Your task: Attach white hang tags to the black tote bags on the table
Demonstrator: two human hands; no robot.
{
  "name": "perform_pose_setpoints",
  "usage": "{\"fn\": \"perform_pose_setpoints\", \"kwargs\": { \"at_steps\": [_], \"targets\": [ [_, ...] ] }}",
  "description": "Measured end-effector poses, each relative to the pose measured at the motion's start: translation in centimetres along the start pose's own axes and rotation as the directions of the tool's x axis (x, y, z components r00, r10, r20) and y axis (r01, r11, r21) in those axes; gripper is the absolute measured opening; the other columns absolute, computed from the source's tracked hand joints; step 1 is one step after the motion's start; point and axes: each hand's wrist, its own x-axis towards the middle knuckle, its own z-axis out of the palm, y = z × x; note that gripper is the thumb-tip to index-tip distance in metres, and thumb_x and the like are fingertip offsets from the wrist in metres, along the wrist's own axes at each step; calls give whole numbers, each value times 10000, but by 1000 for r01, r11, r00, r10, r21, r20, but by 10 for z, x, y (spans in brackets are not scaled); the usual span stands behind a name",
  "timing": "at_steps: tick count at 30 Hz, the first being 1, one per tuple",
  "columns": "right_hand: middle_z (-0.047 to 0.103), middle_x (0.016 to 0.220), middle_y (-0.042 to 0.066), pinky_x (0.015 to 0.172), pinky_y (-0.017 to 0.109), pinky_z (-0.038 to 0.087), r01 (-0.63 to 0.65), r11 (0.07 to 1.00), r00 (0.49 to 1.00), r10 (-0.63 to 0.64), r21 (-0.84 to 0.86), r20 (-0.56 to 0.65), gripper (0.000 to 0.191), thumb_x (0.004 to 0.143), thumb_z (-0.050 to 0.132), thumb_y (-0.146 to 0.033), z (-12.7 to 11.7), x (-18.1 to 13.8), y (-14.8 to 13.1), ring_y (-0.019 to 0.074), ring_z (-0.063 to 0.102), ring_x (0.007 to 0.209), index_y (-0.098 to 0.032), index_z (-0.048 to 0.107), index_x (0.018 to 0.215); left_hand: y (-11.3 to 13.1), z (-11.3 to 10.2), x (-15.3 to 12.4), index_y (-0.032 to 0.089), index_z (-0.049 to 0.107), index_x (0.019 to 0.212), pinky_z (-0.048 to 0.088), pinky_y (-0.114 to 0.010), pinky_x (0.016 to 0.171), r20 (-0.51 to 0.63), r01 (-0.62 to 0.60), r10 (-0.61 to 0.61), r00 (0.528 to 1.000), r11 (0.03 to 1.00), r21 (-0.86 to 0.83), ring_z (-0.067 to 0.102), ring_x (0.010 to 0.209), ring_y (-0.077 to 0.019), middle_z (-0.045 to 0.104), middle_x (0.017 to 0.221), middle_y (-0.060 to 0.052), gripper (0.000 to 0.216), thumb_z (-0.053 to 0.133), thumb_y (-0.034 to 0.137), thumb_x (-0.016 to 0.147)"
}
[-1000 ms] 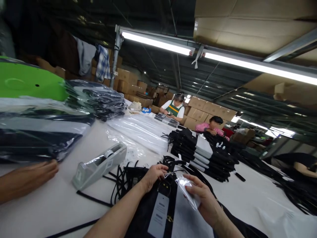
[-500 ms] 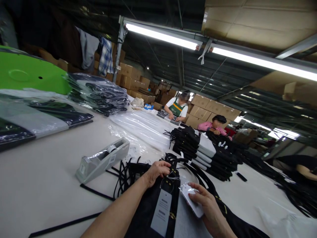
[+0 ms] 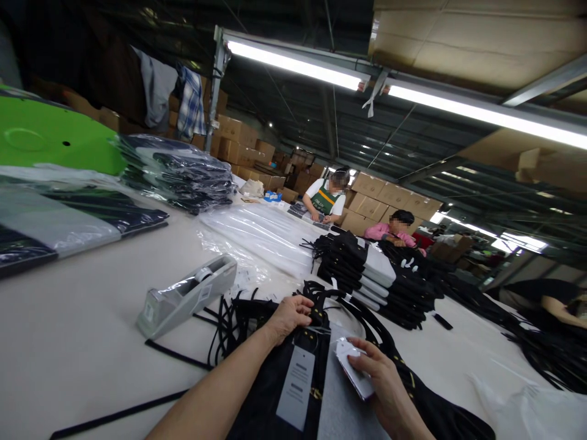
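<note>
My left hand (image 3: 288,315) rests on the top edge of a black garment (image 3: 270,397), its fingers pinched at the spot where the cord of a grey hang tag (image 3: 296,386) is fastened. My right hand (image 3: 383,379) presses a small clear plastic packet (image 3: 352,366) flat against the grey panel of the same garment, fingers curled over it. Black cords (image 3: 229,327) trail from the garment across the white table (image 3: 82,342).
A grey tape dispenser (image 3: 186,294) sits left of my hands. Beyond are a stack of folded black and grey garments (image 3: 371,278), clear bags (image 3: 261,235) and bagged piles (image 3: 178,174) on the left. Two people work at the far end; another person's arm (image 3: 557,305) shows at the right edge.
Another person's hand at the left edge is gone, as is part of the bagged pile there. My right hand has lowered the packet onto the garment. My left hand stays at the tag cord.
</note>
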Motion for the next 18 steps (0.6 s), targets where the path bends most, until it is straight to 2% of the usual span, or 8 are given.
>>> {"fn": "perform_pose_setpoints", "kwargs": {
  "at_steps": [2,4,6,8,9,11,14,18],
  "targets": [
    [609,671,6,579,281,402,34,987,998,-41,-156,-42,342,554,599,-267,-1,1,-1,177,548,605,-184,607,886,-1,1,1,117,575,800,383,-212,559,-22,-17,18,1000,1000,15,492,538,-71,546,581,49,332,577,13,485],
    [620,758,38,667,332,408,147,875,971,-217,-460,-101,300,578,569,-258,1,2,-4,222,564,721,-187,613,866,-3,1,3,114,571,791,375,-209,556,-33,-31,32,999,999,30,474,515,-64,522,541,63,320,585,17,486],
    [617,892,67,743,377,380,303,577,868,-495,-758,-29,269,631,540,-236,9,1,-9,259,542,856,-200,618,886,-4,0,4,113,571,788,372,-211,559,-33,-39,41,999,998,40,474,514,-64,523,539,63,314,592,27,487],
    [605,945,66,746,382,359,420,229,724,-668,-878,172,235,704,506,-213,23,1,-14,255,520,890,-222,614,912,-6,-1,5,116,575,800,372,-215,563,-29,-45,46,999,998,46,487,527,-69,538,562,57,318,597,43,491],
    [603,931,60,732,373,355,464,97,666,-693,-880,275,212,736,488,-199,30,2,-15,244,518,874,-228,611,907,-6,-1,6,117,577,805,373,-217,566,-26,-48,49,998,998,47,492,534,-72,543,570,55,321,597,48,492],
    [598,858,46,699,349,353,510,-48,621,-671,-859,406,164,762,483,-171,44,6,-14,223,517,815,-225,606,856,-7,-2,6,119,578,806,374,-219,573,-24,-52,53,998,997,51,492,536,-73,543,569,56,327,598,50,487],
    [580,805,41,672,331,354,489,-68,652,-634,-870,416,136,767,483,-144,55,16,-5,216,510,784,-215,593,803,-6,-2,5,120,575,798,371,-217,579,-25,-57,59,998,997,56,482,528,-69,537,556,62,321,602,48,486],
    [563,787,42,672,317,376,490,53,705,-611,-870,360,136,803,449,-172,51,29,8,207,514,777,-211,569,753,-4,-1,4,114,574,799,369,-215,581,-21,-59,61,998,996,61,477,527,-68,528,547,63,302,599,55,504]
  ]
}}
